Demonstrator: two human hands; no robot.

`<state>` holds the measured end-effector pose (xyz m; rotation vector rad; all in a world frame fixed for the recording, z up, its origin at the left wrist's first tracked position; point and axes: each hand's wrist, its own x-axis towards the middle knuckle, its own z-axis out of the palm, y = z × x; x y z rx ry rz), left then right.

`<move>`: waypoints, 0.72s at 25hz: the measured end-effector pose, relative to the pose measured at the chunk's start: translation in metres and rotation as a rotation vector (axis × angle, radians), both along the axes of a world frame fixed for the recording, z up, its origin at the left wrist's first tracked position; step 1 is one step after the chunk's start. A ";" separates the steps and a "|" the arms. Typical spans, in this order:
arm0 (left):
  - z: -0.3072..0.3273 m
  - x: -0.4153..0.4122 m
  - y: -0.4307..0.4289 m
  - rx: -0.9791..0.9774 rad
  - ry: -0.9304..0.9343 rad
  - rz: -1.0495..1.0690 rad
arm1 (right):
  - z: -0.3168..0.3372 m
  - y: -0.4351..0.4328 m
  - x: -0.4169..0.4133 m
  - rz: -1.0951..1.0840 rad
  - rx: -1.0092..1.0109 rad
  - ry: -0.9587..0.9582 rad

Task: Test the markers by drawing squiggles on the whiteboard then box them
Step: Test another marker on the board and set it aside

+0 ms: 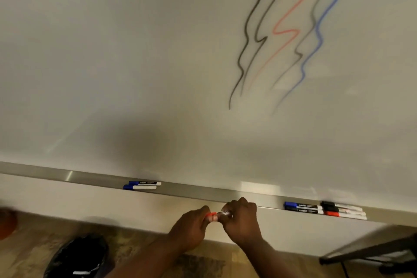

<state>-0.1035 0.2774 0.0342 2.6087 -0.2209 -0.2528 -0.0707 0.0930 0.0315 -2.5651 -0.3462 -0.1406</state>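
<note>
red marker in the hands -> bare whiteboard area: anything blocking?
Nothing visible does. Left hand and right hand hold the red marker at the tray edge; the whiteboard above is bare left of the squiggles. Its cap looks still on.

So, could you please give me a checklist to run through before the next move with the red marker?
1. Grip on the red marker: ok; the left hand pinches its red cap end and the right hand grips the barrel.
2. Cap off: cannot tell; fingers hide the joint.
3. Bare room on the whiteboard: ok, left of the squiggles.
4. Red squiggle already drawn: ok, one among the black and blue ones.
5. Other markers parked: ok; two blue-capped markers and a group of four markers lie on the tray.
</note>
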 end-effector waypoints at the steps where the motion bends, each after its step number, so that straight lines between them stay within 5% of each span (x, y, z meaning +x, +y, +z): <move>1: 0.005 -0.004 -0.010 0.030 -0.014 0.016 | 0.003 -0.007 -0.004 -0.014 -0.004 -0.017; 9: 0.068 0.014 -0.022 0.024 -0.316 -0.118 | 0.050 -0.045 0.000 -0.117 0.189 -0.119; 15: 0.200 0.120 0.050 0.032 -1.182 -0.224 | 0.165 -0.002 0.033 -0.227 0.463 -0.302; 18: 0.320 0.158 0.092 0.141 -1.411 -0.208 | 0.248 0.041 0.050 -0.205 0.561 -0.460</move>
